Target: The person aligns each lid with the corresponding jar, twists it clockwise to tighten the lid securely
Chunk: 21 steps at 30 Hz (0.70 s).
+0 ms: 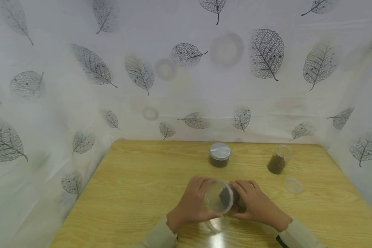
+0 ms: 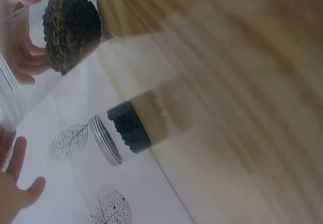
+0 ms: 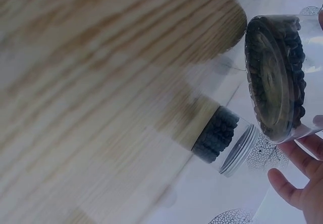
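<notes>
Smooth plastic jar [image 3: 285,77], glossy wood-grain table [image 1: 136,186]

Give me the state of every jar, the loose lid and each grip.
Held jar: tilted, part full of dark pieces; lid on or off unclear
Silver-lidded jar: upright, closed, dark contents
Back right jar: upright, part full, looks uncovered
Loose clear lid: flat on table
Left grip: holding held jar
Right grip: holding held jar

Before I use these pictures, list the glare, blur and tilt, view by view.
Head: bright glare on the table near the bottom edge; left wrist: scene tilted, table looks soft at right; right wrist: also tilted, table soft at left, pale highlights on the held jar.
</notes>
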{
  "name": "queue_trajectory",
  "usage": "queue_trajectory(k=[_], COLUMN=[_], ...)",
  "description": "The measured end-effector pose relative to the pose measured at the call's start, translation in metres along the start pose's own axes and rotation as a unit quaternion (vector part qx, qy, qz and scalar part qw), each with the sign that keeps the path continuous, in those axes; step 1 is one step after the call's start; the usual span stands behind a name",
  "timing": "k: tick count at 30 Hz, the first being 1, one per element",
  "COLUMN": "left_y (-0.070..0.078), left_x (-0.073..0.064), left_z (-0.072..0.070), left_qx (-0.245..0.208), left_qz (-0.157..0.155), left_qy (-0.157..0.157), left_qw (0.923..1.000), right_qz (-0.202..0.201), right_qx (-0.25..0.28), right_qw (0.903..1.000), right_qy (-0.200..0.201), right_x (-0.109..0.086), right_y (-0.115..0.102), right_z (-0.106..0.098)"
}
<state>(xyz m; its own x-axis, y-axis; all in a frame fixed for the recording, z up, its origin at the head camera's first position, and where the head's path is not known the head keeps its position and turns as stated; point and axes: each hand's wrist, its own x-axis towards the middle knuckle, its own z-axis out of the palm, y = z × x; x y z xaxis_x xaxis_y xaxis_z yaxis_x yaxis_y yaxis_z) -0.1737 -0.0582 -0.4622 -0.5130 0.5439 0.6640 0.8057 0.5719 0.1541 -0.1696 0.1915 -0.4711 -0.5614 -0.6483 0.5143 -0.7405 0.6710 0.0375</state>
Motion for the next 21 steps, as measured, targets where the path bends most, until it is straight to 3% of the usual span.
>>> queue_trajectory(k=[5,10,12,17,21], left_y=[-0.006,-0.007,-0.007,-0.003,0.010], left_x=[0.003,0.004,0.005,0.005,0.006], left_z=[-0.004,-0.009,-0.010,-0.006,-0.004], left_qx=[0.003,-0.005,-0.004,0.016,0.024], left_qz=[0.041,0.030,0.027,0.027,-0.024], left_qy=[-0.032,-0.085,-0.093,-0.040,0.002], left_qw=[0.9986,0.9959,0.9953,0.9987,0.9994], right_qz=[-0.003,-0.006,-0.007,-0.009,-0.008], right_qx=[0.000,0.004,0.004,0.002,0.005], right_qw=[1.0000,1.0000,1.0000,0.9999,0.9999], right_qy=[0.001,-0.001,0.000,0.005,0.008], right_x=[0.000,0.000,-0.001,-0.001,0.000], right_y=[0.000,0.001,0.001,0.001,0.001], right_z=[0.000,0.000,0.000,0.001,0.001])
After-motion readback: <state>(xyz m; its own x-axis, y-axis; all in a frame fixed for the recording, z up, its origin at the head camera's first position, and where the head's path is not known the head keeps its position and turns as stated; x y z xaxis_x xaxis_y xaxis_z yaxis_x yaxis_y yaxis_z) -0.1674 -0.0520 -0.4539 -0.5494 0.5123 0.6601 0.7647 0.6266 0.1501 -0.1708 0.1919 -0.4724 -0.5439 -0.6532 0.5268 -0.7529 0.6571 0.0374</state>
